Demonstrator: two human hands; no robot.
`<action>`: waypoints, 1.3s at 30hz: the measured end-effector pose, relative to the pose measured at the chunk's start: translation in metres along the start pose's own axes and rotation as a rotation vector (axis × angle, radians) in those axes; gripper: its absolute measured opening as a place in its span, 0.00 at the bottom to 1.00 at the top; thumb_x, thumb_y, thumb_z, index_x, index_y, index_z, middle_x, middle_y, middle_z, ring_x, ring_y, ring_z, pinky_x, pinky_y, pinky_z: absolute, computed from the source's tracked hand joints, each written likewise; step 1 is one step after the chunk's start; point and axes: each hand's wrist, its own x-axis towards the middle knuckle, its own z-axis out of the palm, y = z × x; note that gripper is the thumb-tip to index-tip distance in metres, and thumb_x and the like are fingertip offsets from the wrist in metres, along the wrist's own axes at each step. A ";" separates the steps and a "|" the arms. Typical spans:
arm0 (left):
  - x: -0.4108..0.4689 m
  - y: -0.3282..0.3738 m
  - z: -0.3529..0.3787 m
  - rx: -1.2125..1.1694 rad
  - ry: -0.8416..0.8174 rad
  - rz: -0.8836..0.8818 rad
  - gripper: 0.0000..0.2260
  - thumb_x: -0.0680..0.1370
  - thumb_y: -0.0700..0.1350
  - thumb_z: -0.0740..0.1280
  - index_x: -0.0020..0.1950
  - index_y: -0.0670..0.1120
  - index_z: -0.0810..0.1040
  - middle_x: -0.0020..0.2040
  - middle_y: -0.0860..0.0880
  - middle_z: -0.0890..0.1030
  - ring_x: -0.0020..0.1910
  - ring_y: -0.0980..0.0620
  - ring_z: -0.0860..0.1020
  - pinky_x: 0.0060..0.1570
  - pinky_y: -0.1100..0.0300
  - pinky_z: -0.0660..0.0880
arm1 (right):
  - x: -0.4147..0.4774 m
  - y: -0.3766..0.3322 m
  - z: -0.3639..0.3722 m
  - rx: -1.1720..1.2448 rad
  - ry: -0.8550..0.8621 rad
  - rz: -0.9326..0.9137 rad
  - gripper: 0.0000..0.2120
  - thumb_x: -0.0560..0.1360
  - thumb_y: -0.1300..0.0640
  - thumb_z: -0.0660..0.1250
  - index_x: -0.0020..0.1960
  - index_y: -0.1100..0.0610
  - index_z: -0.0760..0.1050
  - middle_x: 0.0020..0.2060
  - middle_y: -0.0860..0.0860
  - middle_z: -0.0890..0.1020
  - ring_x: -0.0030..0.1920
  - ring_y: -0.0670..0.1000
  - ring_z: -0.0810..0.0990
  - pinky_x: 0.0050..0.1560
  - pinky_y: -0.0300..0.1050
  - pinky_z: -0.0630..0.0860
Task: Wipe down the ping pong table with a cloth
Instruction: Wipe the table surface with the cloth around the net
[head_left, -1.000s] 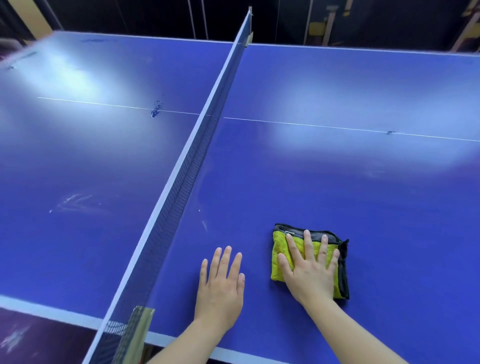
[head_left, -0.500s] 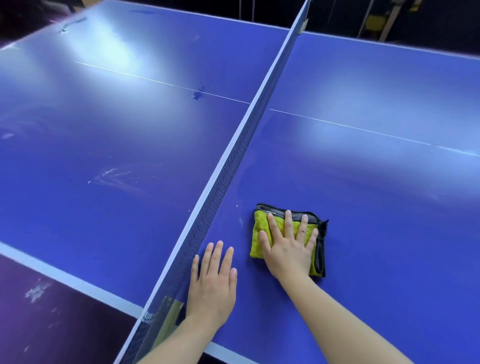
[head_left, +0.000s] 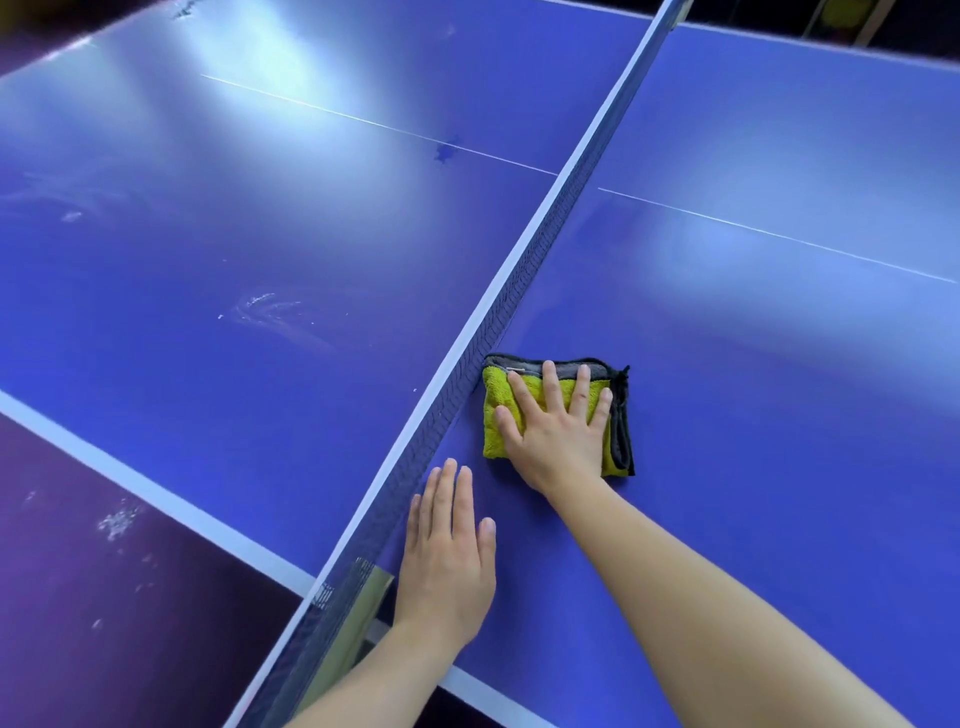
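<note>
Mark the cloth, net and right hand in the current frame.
cloth (head_left: 493, 391): head view, yellow pile near its upper left corner.
net (head_left: 523, 275): head view, mesh just under the white top band.
right hand (head_left: 558, 441): head view, back of the hand, flat on the cloth.

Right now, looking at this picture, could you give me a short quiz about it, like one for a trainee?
1. True or false: the right hand lies flat on the yellow cloth, fingers spread.
2. Where is the cloth? A) right of the net, close beside it; B) left of the net; C) draped over the net.
3. Fill in: the left hand holds nothing and rests flat on the bare ____.

Key: 1 true; 2 A; 3 table.
</note>
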 end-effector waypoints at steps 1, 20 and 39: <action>-0.002 -0.001 0.000 -0.030 0.010 -0.028 0.28 0.84 0.54 0.48 0.81 0.41 0.57 0.81 0.44 0.59 0.80 0.47 0.58 0.77 0.47 0.59 | -0.003 -0.002 0.001 0.000 0.000 -0.015 0.30 0.79 0.31 0.38 0.80 0.35 0.44 0.82 0.48 0.44 0.79 0.63 0.33 0.73 0.70 0.32; -0.034 0.017 -0.016 -0.114 0.033 -0.087 0.31 0.83 0.58 0.41 0.83 0.43 0.49 0.82 0.47 0.52 0.81 0.51 0.50 0.79 0.48 0.52 | -0.115 -0.006 0.030 0.066 0.083 -0.196 0.29 0.81 0.33 0.40 0.79 0.40 0.57 0.81 0.51 0.55 0.80 0.63 0.40 0.75 0.69 0.39; -0.157 0.214 0.027 0.226 -0.077 -0.007 0.28 0.84 0.56 0.44 0.75 0.44 0.71 0.77 0.46 0.69 0.77 0.45 0.65 0.73 0.43 0.63 | -0.250 0.264 0.013 0.032 0.167 -0.089 0.27 0.82 0.33 0.45 0.75 0.40 0.67 0.77 0.51 0.66 0.80 0.63 0.54 0.76 0.69 0.51</action>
